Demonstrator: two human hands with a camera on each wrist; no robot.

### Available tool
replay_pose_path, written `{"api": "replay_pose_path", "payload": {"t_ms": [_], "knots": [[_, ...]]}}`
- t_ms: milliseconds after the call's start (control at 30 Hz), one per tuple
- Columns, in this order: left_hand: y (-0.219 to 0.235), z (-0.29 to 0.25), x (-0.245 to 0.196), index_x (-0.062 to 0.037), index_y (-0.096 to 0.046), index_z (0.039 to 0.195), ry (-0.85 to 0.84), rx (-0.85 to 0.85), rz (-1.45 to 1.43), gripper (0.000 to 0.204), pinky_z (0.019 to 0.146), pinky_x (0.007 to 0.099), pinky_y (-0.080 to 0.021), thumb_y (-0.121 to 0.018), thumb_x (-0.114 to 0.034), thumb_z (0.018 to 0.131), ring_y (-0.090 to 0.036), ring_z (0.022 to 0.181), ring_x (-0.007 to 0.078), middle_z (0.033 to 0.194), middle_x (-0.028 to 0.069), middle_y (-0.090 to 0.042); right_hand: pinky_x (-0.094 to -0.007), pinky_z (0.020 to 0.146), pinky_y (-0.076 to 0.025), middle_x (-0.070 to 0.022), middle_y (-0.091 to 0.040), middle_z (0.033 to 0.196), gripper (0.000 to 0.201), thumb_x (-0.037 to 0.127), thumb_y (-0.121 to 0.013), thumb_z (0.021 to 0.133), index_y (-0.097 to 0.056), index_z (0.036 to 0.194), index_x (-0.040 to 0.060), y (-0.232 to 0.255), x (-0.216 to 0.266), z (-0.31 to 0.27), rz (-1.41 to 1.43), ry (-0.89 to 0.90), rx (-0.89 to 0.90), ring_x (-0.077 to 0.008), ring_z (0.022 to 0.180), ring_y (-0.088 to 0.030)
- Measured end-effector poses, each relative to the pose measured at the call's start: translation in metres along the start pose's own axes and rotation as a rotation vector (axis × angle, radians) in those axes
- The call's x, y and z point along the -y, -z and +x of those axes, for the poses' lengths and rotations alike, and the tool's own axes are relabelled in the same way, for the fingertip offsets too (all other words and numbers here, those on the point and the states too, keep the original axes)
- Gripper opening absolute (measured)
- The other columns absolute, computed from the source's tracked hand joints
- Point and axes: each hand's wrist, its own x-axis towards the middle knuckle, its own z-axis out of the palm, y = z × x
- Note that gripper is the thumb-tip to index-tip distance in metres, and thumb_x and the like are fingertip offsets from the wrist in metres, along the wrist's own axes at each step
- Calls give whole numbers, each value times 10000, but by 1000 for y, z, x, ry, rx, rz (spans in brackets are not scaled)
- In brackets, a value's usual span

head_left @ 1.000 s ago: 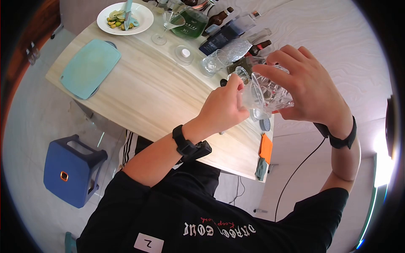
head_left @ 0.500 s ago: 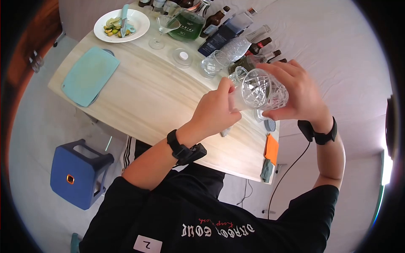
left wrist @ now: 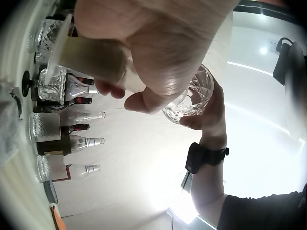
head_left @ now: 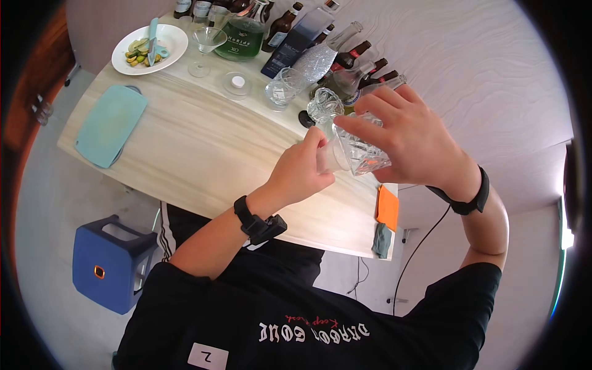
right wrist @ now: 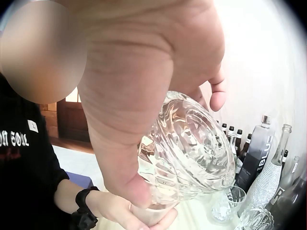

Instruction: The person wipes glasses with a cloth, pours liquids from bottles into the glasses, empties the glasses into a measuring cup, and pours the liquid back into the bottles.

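Observation:
My right hand (head_left: 410,139) grips a patterned cut-glass vessel (head_left: 365,148) by its sides, tilted sideways over the table. The left hand (head_left: 297,165) holds a small frosted cup (head_left: 333,155), and the vessel's rim meets or overlaps the cup's mouth. In the left wrist view the cup (left wrist: 91,60) has a wide pale rim, with the fingers curled round its body. The right wrist view shows the clear vessel (right wrist: 187,148) beneath the thumb, close above the cup (right wrist: 152,213). Whether liquid passes between them I cannot tell.
Behind the hands stand cut glasses (head_left: 325,105), several bottles (head_left: 317,61) and a green decanter (head_left: 240,38). A plate of sliced fruit with a knife (head_left: 176,52) and a teal cutting board (head_left: 111,126) lie leftward. An orange cloth (head_left: 387,208) is at the right edge.
The vessel has turned, its mouth swinging from facing the head camera back towards the cup. Both hands appear further left in the view, which has itself shifted.

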Motion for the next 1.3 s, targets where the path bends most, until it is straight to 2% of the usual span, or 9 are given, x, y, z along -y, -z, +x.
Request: {"api": "replay_pose_path", "payload": {"t_ms": [200, 233, 333, 700, 900, 1000, 1067, 1167, 1300], "knots": [[-10, 1, 1, -64, -397, 1114, -11, 29, -59, 492, 723, 424, -495, -729, -108, 753, -643, 849, 359, 918, 153, -609, -332, 787, -411, -1, -554, 955, 693, 210, -862, 543, -656, 1203, 164, 9, 10, 6, -133, 15, 47, -174, 965, -545], [-12, 3, 1, -68, -390, 1100, -39, 14, -77, 495, 701, 461, -492, -736, -127, 751, -639, 833, 396, 891, 175, -613, -326, 766, -401, 3, -547, 930, 644, 207, -847, 565, -663, 1180, 156, 11, 10, 7, -159, 20, 47, -169, 944, -543], [-15, 6, 4, -73, -381, 1087, -87, -10, -94, 502, 680, 499, -492, -745, -150, 751, -637, 817, 435, 865, 198, -618, -351, 849, -416, -18, -555, 983, 727, 142, -852, 510, -640, 1205, 140, 12, 13, 9, -151, -5, 84, -197, 1000, -535], [-11, 16, 8, -57, -398, 1150, -134, 6, -119, 542, 702, 493, -505, -763, -185, 770, -648, 843, 433, 900, 213, -642, -331, 825, -394, -12, -544, 933, 665, 140, -830, 558, -645, 1197, 130, 20, 5, 23, -148, -11, 167, -182, 949, -526], [-4, 23, 4, -20, -509, 1218, 14, 158, -135, 542, 769, 459, -527, -764, -177, 766, -669, 877, 398, 932, 199, -678, -326, 787, -379, -2, -534, 882, 571, 141, -813, 569, -644, 1114, 114, 24, 1, 33, -149, -4, 249, -177, 914, -524], [-2, 26, 0, -15, -559, 1194, 54, 190, -217, 507, 797, 430, -536, -766, -167, 758, -681, 901, 370, 963, 174, -697, -325, 770, -373, 1, -531, 864, 515, 146, -805, 577, -637, 1063, 110, 22, -3, 37, -164, 14, 265, -177, 898, -522], [0, 26, -4, -38, -615, 1160, 56, 190, -292, 359, 578, 290, -486, -732, -76, 823, -611, 580, 129, 663, 27, -639, -324, 762, -371, 2, -529, 857, 495, 147, -802, 579, -633, 1043, 109, 21, -5, 39, -170, 26, 257, -177, 889, -520], [-5, 26, 7, -41, -656, 1079, -28, 109, -275, 258, 527, 273, -468, -727, -77, 834, -590, 526, 114, 638, 18, -631, -321, 752, -369, -2, -536, 862, 488, 147, -800, 579, -636, 1038, 111, 19, -4, 44, -175, 25, 257, -177, 891, -522], [-2, 25, 5, -34, -678, 963, -27, 129, -260, 136, 503, 268, -459, -722, -82, 844, -575, 493, 105, 602, 13, -617, -317, 752, -369, 1, -545, 856, 478, 150, -797, 583, -641, 1032, 101, 14, -4, 48, -177, 29, 279, -172, 889, -529]]}}
